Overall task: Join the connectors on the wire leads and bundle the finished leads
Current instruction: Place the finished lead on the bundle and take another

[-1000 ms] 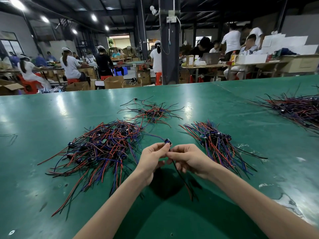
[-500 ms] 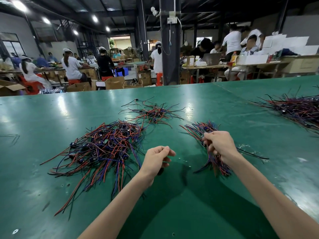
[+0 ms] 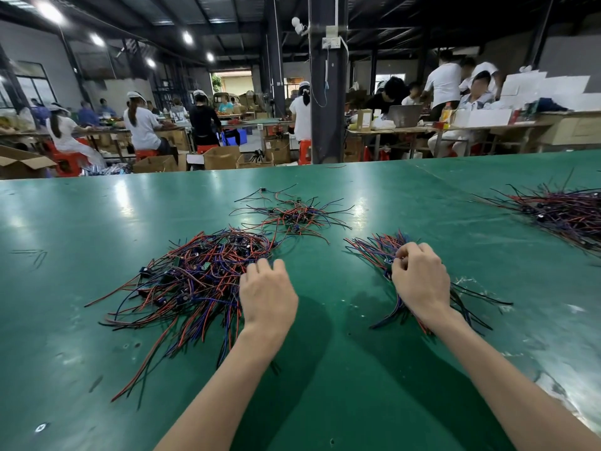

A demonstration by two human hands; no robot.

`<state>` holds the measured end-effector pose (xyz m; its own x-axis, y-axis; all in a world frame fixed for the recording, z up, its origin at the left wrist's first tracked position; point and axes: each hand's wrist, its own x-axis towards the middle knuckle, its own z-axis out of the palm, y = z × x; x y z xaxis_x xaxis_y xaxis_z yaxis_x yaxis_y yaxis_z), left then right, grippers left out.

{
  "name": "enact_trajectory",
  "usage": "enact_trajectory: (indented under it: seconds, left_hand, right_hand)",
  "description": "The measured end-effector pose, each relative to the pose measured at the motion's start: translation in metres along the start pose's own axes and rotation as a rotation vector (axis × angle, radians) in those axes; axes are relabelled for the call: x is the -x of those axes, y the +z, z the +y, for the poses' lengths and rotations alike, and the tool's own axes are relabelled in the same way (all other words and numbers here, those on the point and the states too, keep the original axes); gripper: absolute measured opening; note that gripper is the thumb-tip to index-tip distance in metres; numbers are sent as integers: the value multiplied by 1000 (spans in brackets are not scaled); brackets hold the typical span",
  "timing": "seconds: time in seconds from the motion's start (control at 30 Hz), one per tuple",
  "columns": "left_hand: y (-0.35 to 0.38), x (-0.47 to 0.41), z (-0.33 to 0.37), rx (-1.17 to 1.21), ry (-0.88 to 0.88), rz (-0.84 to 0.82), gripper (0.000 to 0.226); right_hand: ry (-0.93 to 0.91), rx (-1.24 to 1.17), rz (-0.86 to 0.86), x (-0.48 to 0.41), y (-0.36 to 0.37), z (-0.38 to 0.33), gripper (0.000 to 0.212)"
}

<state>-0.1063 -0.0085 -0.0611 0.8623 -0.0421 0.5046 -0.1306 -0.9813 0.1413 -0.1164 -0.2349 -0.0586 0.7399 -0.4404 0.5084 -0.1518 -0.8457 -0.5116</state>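
Over on the table [image 3: 97, 222], right hand [image 3: 418, 281] is pinching the bundle [image 3: 370, 245], left hand [image 3: 267, 291] is digging into the tangle [image 3: 195, 275], grip unclear, probably snagging extras.

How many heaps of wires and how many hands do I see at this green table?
Heaps of red, blue and black wire leads: 4 (large left heap, small far heap, near right heap, far-right heap)
Bare hands: 2 (left hand, right hand)
Total: 6

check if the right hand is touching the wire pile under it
Touching. Head view: the right hand pinches leads in the right wire pile, fingers curled into it.
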Motion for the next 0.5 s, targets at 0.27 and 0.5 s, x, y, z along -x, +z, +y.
enact_trajectory:
  seconds: [0.27,0.5]
  left_hand:
    - [0,-9,-16,-183,-138,-247,20]
    - [-4,-5,-8,297,-109,22,26]
  right_hand:
    - [-122,-163,-130,14,14,-13,10]
    - [-116,-258,-174,16,18,-14,10]
